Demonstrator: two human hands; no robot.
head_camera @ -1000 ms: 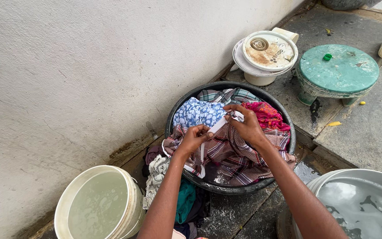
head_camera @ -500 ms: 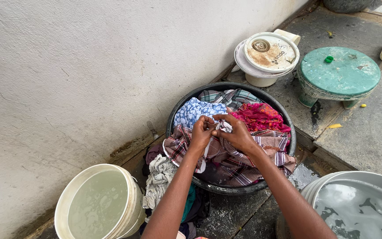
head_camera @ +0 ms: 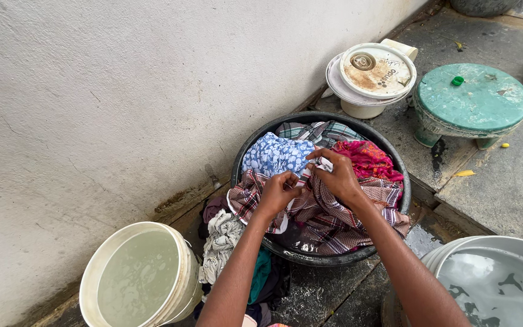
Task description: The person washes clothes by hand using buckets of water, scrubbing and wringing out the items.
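- We're outdoors on a wet stone floor [head_camera: 503, 181] hard against a rough whitewashed wall [head_camera: 92, 109], washing vessels all around.
- Centre stage: a black basin [head_camera: 246, 151] heaped with laundry, a blue floral cloth [head_camera: 273, 154] at the back, a pink garment [head_camera: 367, 157] to the right, a maroon checked cloth [head_camera: 328, 212] spilling over the near rim.
- Both hands are over the heap. The left hand [head_camera: 276, 192] has its fingers curled shut, pinching one end of a small white strip of cloth [head_camera: 305, 175].
- The right hand [head_camera: 340, 175] closes its fingers on the other end, up by a grey-white bunched bit at the fingertips.
- The key relation: the strip runs short between the two hands, low-left to upper-right, and the hands are nearly touching. Both already grip it, so neither is nearer.
- The strip looks thin, pale and limp, mostly hidden by the fingers; how long it is I cannot tell.
- Near left, a white bucket [head_camera: 92, 284] of cloudy water; just beside it a pile of crumpled clothes [head_camera: 222, 242] on the floor.
- Near right, a grey tub [head_camera: 455, 248] of soapy water. Farther back, a green stool [head_camera: 473, 100] and stacked white lids [head_camera: 373, 72].
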